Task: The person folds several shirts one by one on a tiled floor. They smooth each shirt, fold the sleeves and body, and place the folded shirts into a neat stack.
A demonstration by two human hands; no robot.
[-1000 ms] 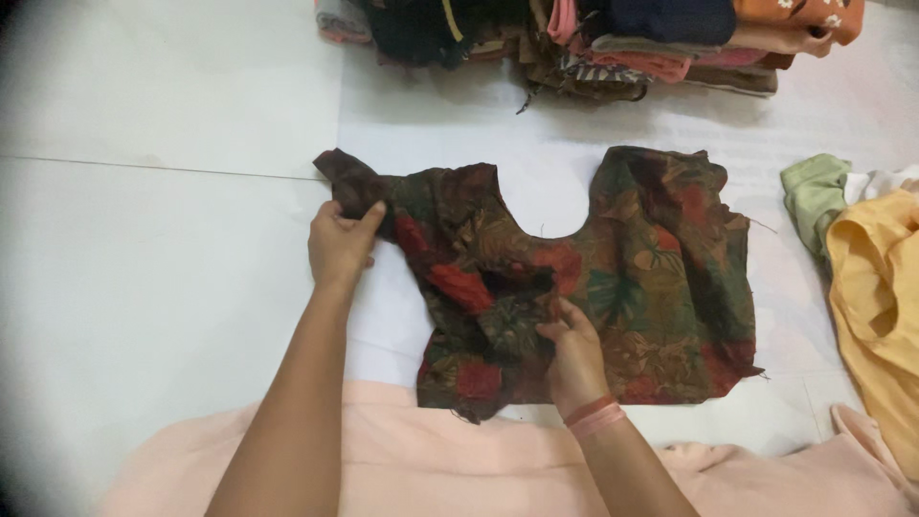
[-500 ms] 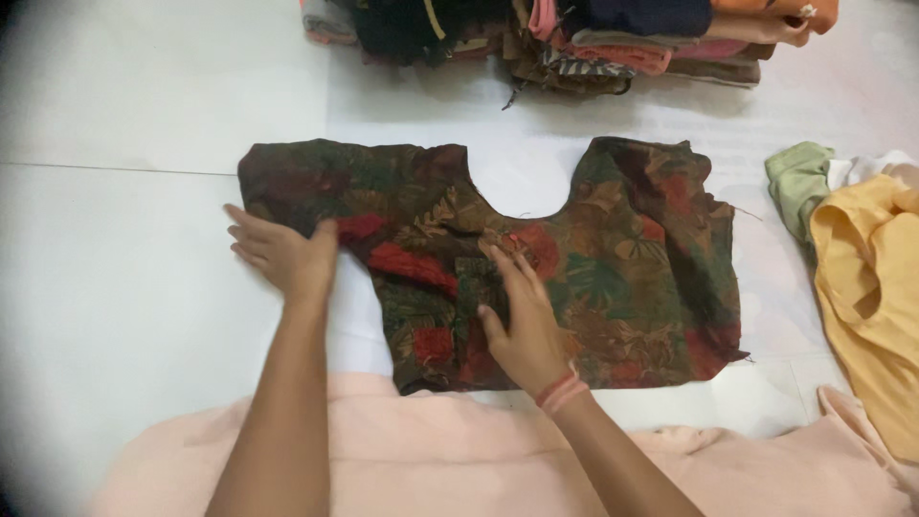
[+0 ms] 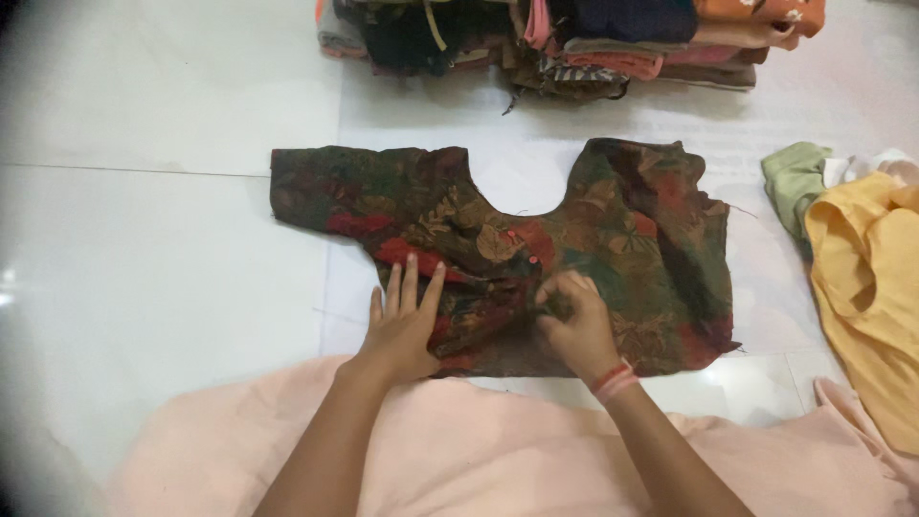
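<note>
There are no packages, labels, signs or screens to see here.
</note>
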